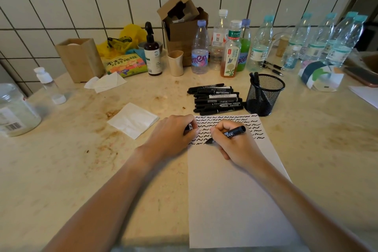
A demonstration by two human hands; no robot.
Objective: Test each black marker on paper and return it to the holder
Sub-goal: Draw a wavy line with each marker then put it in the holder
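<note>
A white sheet of paper (pixel 235 190) lies on the counter, its top covered with rows of black squiggles. My right hand (pixel 235 145) grips an uncapped black marker (pixel 233 133), tip down on the paper near the left end of the lowest row. My left hand (pixel 173 133) rests on the paper's top left corner, its curled fingers holding a small black piece, likely the cap (pixel 189 127). Several black markers (pixel 214 98) lie in a pile behind the paper. A black mesh holder (pixel 263 96) stands to the pile's right with a few markers inside.
Folded tissues (pixel 133 119) lie left of the paper. Several plastic bottles (pixel 231 47) line the tiled wall behind, with a cardboard box (pixel 182 26), a wooden box (pixel 80 59), a pump bottle (pixel 152 51) and a small cup (pixel 176 63). A large jar (pixel 14 110) stands far left.
</note>
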